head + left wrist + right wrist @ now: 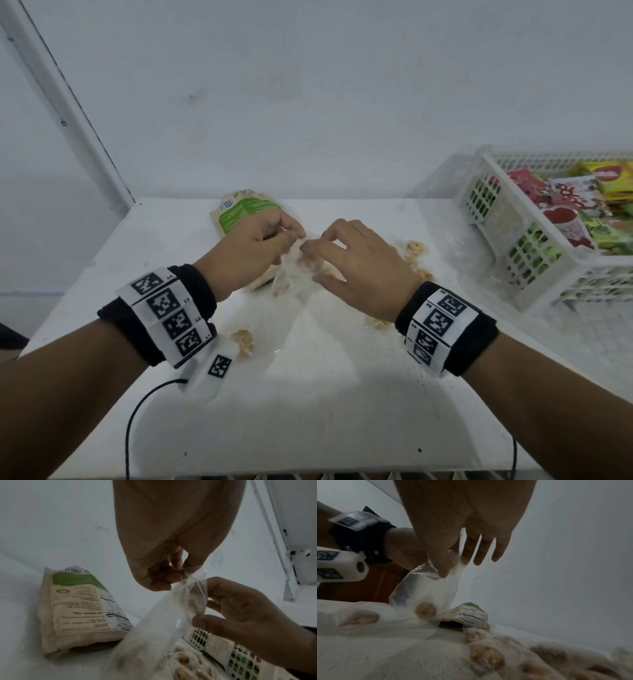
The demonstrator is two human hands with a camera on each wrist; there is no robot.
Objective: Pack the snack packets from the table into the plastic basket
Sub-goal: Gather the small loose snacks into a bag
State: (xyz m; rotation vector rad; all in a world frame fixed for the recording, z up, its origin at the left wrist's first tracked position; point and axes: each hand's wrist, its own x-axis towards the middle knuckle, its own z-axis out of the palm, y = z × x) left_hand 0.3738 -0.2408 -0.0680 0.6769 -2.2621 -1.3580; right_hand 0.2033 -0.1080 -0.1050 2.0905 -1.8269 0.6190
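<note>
Both hands meet over the middle of the white table (342, 411) and hold one clear snack packet (294, 274) by its top edge. My left hand (296, 236) pinches that edge between thumb and curled fingers, as the left wrist view shows (175, 573). My right hand (315, 245) pinches the same packet (423, 588) with thumb and forefinger (450, 563); its other fingers stay straight. The packet hangs down with brown snacks at its bottom. A beige and green packet (246, 209) lies just behind my left hand. The white plastic basket (507, 178) stands at the right.
The basket holds several colourful packets (575, 202). More clear packets of brown snacks lie on the table: one right of my right hand (414, 248), one under my left wrist (243, 342), one under my right wrist (376, 322). A white wall rises behind the table.
</note>
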